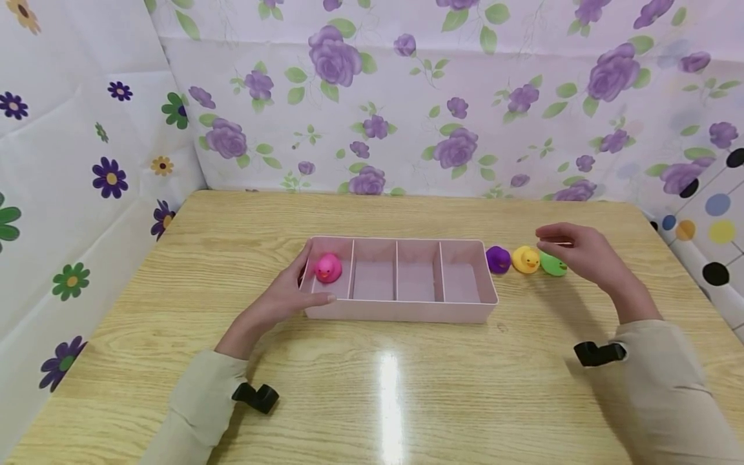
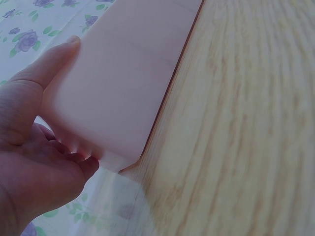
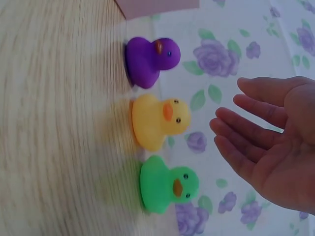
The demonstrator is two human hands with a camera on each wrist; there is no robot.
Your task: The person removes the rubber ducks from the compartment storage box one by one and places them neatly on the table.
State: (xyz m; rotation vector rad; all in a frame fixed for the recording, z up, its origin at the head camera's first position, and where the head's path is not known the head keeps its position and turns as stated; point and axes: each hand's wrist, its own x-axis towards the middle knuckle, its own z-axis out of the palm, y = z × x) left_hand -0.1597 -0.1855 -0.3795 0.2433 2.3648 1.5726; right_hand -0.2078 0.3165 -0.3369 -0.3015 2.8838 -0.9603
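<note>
A pale pink divided box (image 1: 401, 312) with several compartments in a row sits on the table. My left hand (image 1: 281, 294) grips its left end; in the left wrist view the thumb lies along the long wall and the fingers (image 2: 88, 167) curl at the short end. Inside the leftmost compartment is a pink rubber duck (image 1: 328, 268). Right of the box stand a purple duck (image 3: 147, 64), a yellow duck (image 3: 155, 120) and a green duck (image 3: 162, 184) in a row. Over the green one hovers my right hand (image 1: 587, 255), fingers loosely extended and holding nothing.
The wooden table (image 1: 325, 387) reaches back to a wall of purple-flowered cloth (image 1: 401, 116). Another flowered cloth (image 1: 64, 213) hangs along the left side, and a dotted one (image 1: 706, 213) borders the right. Each sleeve carries a black clip-like piece near the wrist.
</note>
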